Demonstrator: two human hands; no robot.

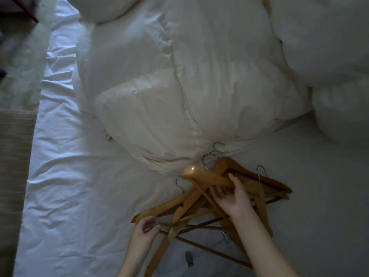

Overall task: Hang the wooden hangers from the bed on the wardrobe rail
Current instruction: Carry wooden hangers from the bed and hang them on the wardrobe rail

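Lying in a loose, crossed heap on the white bed sheet (pixel 60 176), the wooden hangers (pixel 260 198) sit well apart from the bed's left edge and just beside the lower fold of a crumpled cream duvet (pixel 159 116). Their long axes run several ways. Some lie roughly across the bed and others slant toward the person. Most of the metal hooks (pixel 218 145) point away from the person, and the farthest ones touch the duvet. Two metal clips (pixel 189 261) show among the nearest bars.

The top hanger (pixel 201 176) is tilted above the heap. Its long axis runs from upper left to lower right, and its rounded end points toward the duvet. The right hand (pixel 233 198) grips its arm, thumb over the top and fingers curled beneath.

The left hanger (pixel 159 209) slants from lower left to upper right. Its outer end points toward the bed's left edge. The left hand (pixel 144 230) is at that end, fingers curled and pinching the wood.

Beyond the duvet, white pillows (pixel 329 37) crowd the far right corner of the bed, and another lies at the far edge. Left of the bed are pale carpet (pixel 20 66), a striped beige surface (pixel 14 156) against the bed's edge, and a piece of dark wooden furniture (pixel 22 7) at the far left. The room is dim.
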